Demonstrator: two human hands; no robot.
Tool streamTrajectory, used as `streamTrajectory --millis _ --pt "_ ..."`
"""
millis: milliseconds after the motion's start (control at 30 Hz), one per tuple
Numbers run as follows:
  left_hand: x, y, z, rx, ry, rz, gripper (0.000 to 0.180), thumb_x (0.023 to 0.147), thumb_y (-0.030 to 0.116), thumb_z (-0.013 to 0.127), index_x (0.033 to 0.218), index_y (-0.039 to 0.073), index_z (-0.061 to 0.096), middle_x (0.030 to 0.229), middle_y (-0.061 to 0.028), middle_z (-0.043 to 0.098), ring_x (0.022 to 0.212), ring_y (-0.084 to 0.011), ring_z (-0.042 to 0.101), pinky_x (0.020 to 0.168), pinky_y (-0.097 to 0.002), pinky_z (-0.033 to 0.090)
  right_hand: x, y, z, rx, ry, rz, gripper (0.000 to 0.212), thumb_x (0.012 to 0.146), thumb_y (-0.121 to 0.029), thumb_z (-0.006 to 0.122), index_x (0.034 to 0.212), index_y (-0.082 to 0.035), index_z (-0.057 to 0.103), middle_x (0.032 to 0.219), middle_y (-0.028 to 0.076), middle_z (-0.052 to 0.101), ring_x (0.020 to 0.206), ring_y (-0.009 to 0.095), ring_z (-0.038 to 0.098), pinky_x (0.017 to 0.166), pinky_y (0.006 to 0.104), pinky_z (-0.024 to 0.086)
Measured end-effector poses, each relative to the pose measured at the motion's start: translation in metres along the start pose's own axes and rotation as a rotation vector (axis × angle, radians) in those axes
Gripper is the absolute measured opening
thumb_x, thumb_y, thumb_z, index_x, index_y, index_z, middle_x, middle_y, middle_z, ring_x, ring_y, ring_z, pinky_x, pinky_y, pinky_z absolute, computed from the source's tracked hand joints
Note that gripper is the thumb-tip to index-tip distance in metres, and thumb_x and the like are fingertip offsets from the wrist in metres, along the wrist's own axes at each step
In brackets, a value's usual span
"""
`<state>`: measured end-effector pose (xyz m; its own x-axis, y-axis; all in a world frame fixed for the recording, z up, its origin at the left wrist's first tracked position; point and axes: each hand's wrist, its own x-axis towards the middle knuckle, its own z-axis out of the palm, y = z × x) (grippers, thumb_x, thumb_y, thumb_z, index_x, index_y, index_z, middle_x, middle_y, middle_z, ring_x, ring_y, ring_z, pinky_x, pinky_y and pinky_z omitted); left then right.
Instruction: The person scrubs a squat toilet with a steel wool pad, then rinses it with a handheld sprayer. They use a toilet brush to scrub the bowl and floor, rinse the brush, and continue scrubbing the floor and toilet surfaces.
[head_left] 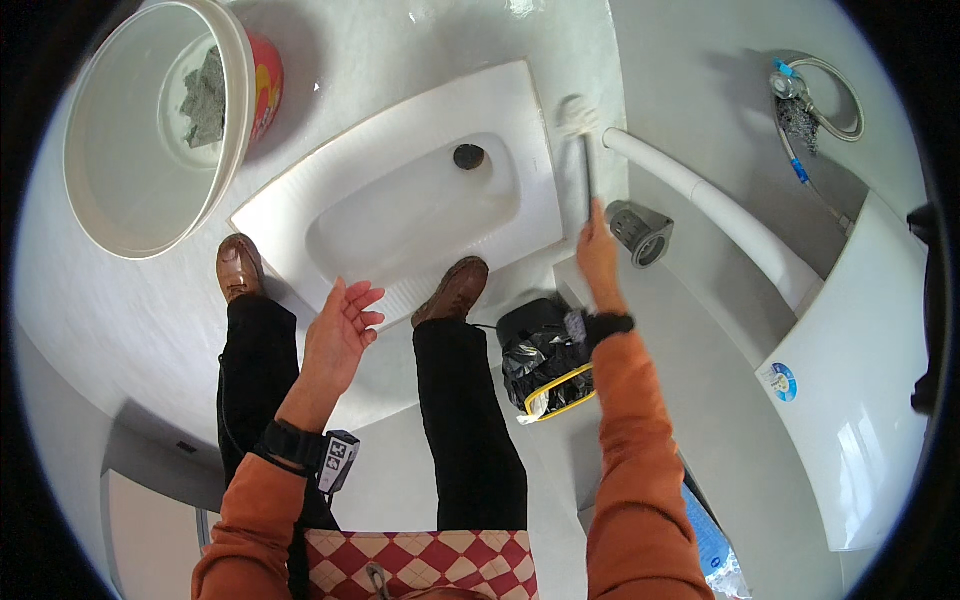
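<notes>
My right hand (599, 250) is wrapped round the grey handle of a toilet brush (588, 170). The brush's pale, blurred head is against the floor beside the far right corner of a white squat toilet (400, 110). The toilet has a dark drain hole near its far right end. Over its near rim, my left hand (345, 325) hangs with fingers apart and slightly curled, holding nothing. Just right of my right hand sits a grey, hollow brush holder (640, 233).
A large white bucket (150, 215) with a grey cloth inside stands at far left. A white pipe (715, 205) slants to a white cistern (850, 400) at right. A bin lined with black plastic (540, 355) stands by my right forearm. A coiled hose (845, 105) hangs at far right.
</notes>
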<state>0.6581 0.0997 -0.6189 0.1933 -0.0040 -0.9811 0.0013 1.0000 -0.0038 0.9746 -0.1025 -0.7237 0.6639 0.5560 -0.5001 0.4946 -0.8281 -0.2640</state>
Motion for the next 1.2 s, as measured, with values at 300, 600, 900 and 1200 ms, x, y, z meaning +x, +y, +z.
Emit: streamTrajectory --millis 300,600,900,1200 --pt "0.005 -0.003 -0.001 0.023 0.058 0.004 0.039 0.090 0.041 0.042 0.104 0.006 0.052 0.099 -0.0053 0.059 0.074 -0.0120 0.054 0.062 -0.0230 0.040 0.109 0.022 -0.027 -0.406 -0.144 0.330 0.034 0.087 -0.023 0.037 0.115 -0.004 0.043 0.089 0.020 0.061 0.085 0.035 0.060 0.069 0.0454 0.048" --pt "0.006 0.001 0.006 -0.018 -0.004 0.025 0.038 0.090 0.041 0.042 0.102 0.006 0.052 0.098 -0.0053 0.059 0.073 -0.0117 0.053 0.062 -0.0227 0.040 -0.006 -0.006 -0.009 0.895 -0.239 0.855 0.036 0.091 -0.020 0.038 0.126 -0.018 0.038 0.057 0.003 0.041 0.037 0.009 0.033 0.031 0.0253 0.030" --pt "0.007 -0.002 0.005 0.018 0.049 -0.011 0.039 0.090 0.040 0.042 0.104 0.006 0.052 0.098 -0.0055 0.059 0.073 -0.0119 0.053 0.061 -0.0228 0.039 0.048 0.003 0.054 0.412 0.033 0.459 0.039 0.090 -0.018 0.037 0.128 -0.009 0.034 0.062 0.012 0.050 0.036 0.019 0.045 0.033 0.0310 0.038" --pt "0.007 -0.006 0.007 0.062 0.104 -0.028 0.038 0.090 0.041 0.042 0.103 0.006 0.052 0.096 -0.0042 0.059 0.071 -0.0113 0.052 0.061 -0.0232 0.039 -0.041 0.088 0.015 0.186 -0.025 0.456 0.040 0.086 -0.015 0.043 0.125 -0.009 0.042 0.083 0.018 0.057 0.074 0.033 0.056 0.068 0.0419 0.044"
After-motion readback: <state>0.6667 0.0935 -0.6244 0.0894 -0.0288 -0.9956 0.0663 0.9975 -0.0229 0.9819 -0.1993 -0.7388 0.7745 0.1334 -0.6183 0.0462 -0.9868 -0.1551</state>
